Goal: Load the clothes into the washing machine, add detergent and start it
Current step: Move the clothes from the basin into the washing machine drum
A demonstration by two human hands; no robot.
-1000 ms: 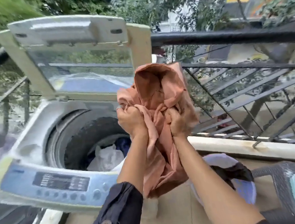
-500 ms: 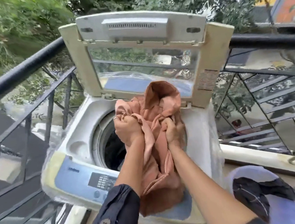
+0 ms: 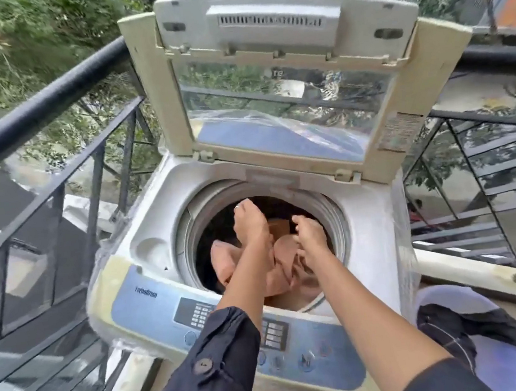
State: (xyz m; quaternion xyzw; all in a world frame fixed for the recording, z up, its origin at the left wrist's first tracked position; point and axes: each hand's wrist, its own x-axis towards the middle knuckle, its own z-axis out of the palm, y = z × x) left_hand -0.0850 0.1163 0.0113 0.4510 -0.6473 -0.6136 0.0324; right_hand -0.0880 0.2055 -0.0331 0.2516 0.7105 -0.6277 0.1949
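Crumpled pink garment [image 3: 285,258] inside open washer [image 3: 152,221]

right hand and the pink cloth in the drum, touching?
Cannot tell. In the head view the right hand is over the pink cloth inside the drum, fingers curled, but overlap hides whether they grip it or just released.

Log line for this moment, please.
phase: loading | left hand, right hand: in drum over pink garment, grip unclear | washer lid: open | basket: dark clothes remain
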